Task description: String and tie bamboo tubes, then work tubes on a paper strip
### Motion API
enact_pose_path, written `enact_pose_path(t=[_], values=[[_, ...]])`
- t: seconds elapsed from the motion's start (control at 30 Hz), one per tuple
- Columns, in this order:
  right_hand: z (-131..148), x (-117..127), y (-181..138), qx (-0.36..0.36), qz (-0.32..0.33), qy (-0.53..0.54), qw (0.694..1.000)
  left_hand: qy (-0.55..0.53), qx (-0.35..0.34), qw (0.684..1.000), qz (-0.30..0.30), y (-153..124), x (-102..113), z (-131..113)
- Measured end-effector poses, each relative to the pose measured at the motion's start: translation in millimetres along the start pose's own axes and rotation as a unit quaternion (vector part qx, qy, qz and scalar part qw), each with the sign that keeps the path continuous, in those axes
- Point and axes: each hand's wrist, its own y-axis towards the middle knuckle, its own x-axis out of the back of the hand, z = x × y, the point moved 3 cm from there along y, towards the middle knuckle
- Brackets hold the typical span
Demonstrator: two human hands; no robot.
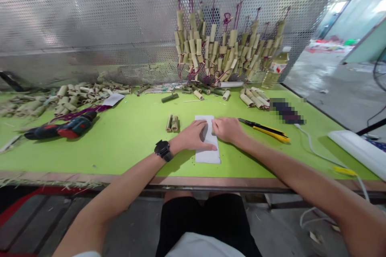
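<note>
A white sheet of sandpaper-like paper lies flat on the green table. My left hand, with a black watch on the wrist, lies flat on the sheet with fingers stretched out, pressing it down. My right hand is closed on a small bamboo piece that rests on the sheet; most of the piece is hidden by my fingers. Two short bamboo tubes lie just left of the sheet.
A yellow utility knife lies right of my hand. A red and blue cordless drill sits at the left. Piles of bamboo tubes line the back, and strung bamboo bundles hang on the perforated metal wall beside an oil bottle.
</note>
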Motion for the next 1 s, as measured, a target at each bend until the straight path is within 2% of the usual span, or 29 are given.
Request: enact_pose_path(t=[0.1, 0.27, 0.43, 0.63, 0.8, 1.0], values=[[3.6, -0.9, -3.1, 0.016, 0.005, 0.000, 1.000, -0.002, -0.006, 1.000, 0.001, 0.2, 0.3, -1.2], [-1.3, 2.5, 5.8, -0.010, -0.002, -0.017, 1.000, 0.002, 0.008, 1.000, 0.003, 0.2, -0.2, -0.5], [1.4, 5.1, -2.9, 0.022, -0.002, -0.005, 1.000, -0.001, -0.002, 1.000, -0.002, -0.1, 0.2, -0.9], [-2.5, 4.1, 0.1, -0.005, 0.008, -0.014, 1.000, -0.004, 0.000, 1.000, -0.006, 0.3, -0.7, 0.7], [2.6, 2.1, -0.6, 0.031, -0.001, 0.005, 1.000, -0.001, -0.011, 1.000, -0.008, -0.2, 0.0, -0.9], [0.7, 3.8, 2.2, 0.004, -0.008, -0.005, 1.000, 0.008, -0.013, 1.000, -0.016, 1.3, -1.7, 1.9]])
